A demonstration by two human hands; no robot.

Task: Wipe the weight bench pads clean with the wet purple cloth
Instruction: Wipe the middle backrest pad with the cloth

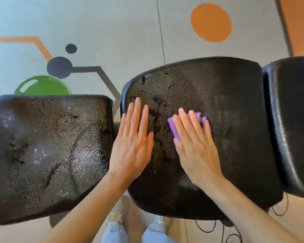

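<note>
Seen from above, a person's right hand [196, 144] presses a wet purple cloth [186, 123] flat under straight fingers onto the middle black bench pad [232, 106]. The left hand [132, 139] rests open and flat, holding nothing, beside it on the same pad, which glistens with water droplets

Bright, even light; glare streaks the right pad [295, 123], wide-angle bending curves the edges, slight softness throughout.

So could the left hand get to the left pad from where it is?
Probably yes: the left hand lies flat on the middle pad beside the gap, and nothing covers the left pad.
</note>
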